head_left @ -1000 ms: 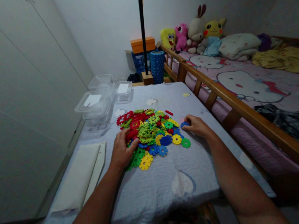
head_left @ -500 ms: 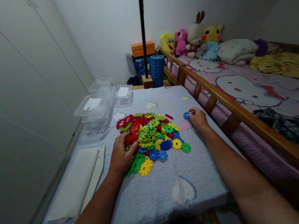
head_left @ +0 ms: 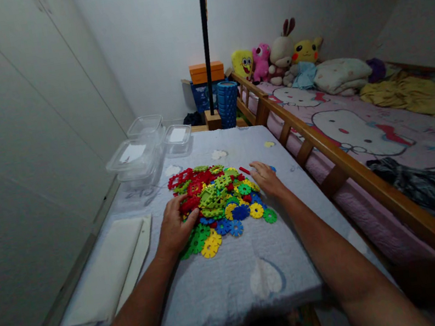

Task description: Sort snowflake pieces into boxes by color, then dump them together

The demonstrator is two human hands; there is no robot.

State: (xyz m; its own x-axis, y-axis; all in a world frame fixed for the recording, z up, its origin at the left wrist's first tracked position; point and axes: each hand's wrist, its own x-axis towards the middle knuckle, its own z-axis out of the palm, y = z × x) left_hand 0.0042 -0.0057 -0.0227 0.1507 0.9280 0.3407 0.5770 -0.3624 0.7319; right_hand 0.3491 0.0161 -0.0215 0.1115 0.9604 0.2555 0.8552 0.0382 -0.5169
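A heap of coloured plastic snowflake discs (head_left: 219,199), red, green, yellow and blue, lies on a pale blue quilted pad (head_left: 237,282). My left hand (head_left: 176,225) rests flat on the heap's left edge, fingers spread over red and green pieces, thumb pointing right. My right hand (head_left: 265,178) lies at the heap's right edge, fingers stretched toward a small red stick piece (head_left: 245,170). A single blue disc (head_left: 272,168) lies on the pad just behind that hand, apart from the heap.
Clear plastic tubs with lids (head_left: 144,147) stand at the pad's far left. A white folded cloth (head_left: 113,264) lies left of my arm. A wooden bed rail (head_left: 347,169) runs along the right, and a black pole (head_left: 206,42) rises behind the pad.
My right hand carried a blue disc out to the right, left it on the pad, and has come back left to the heap's edge. The left hand stayed on the heap.
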